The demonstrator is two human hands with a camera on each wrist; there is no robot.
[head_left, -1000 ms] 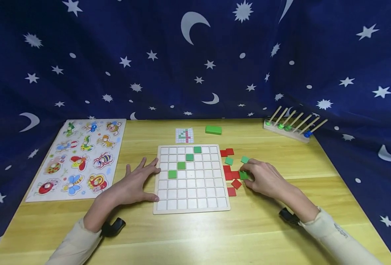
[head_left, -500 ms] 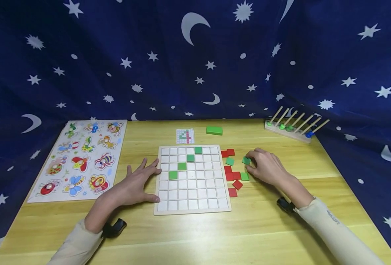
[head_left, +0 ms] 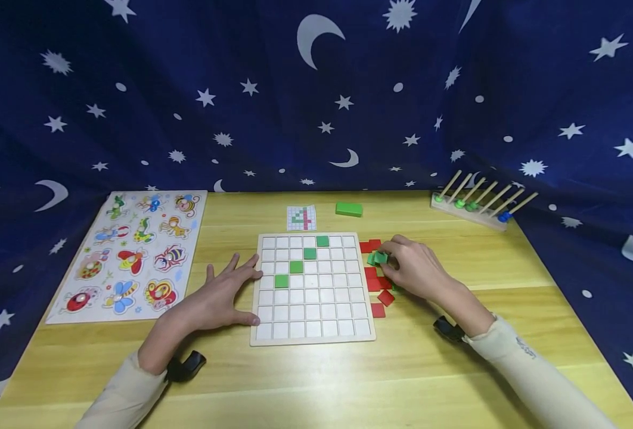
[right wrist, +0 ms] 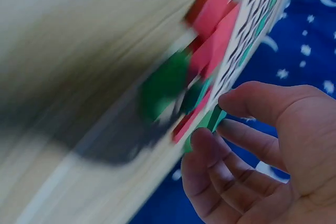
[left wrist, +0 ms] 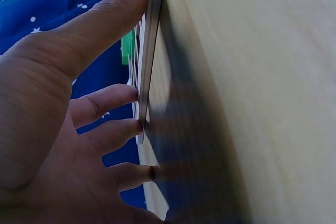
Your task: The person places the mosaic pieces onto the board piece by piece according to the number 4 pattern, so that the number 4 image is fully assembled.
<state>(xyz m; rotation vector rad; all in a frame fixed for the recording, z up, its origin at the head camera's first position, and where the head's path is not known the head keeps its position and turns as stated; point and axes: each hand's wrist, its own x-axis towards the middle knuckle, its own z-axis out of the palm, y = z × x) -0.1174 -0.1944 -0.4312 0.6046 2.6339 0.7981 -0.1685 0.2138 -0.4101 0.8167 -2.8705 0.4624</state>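
A wooden grid board [head_left: 311, 328] lies on the table, with several green square tiles [head_left: 296, 267] set diagonally in its cells. My left hand [head_left: 221, 298] is spread at the board's left side, thumb and fingertips touching its edge. In the left wrist view the thumb [left wrist: 113, 17] presses against that edge. Just off the board's right edge, my right hand [head_left: 418, 268] pinches a green square tile [head_left: 381, 258] between thumb and fingertips, over another green tile [head_left: 371, 259]. Loose red tiles [head_left: 372, 283] lie around it. The right wrist view shows the pinched tile [right wrist: 216, 116] tilted.
A small pattern card [head_left: 301, 218] and a green block [head_left: 348, 209] lie behind the board. An insect puzzle board [head_left: 126, 280] is on the left. At the back right stands a wooden peg rack [head_left: 469, 213] with beads. A starry cloth [head_left: 241, 119] hangs behind.
My right hand has let go of one green tile, picked up another farther back, and carried it left toward the board. The left hand stays at the board's edge.
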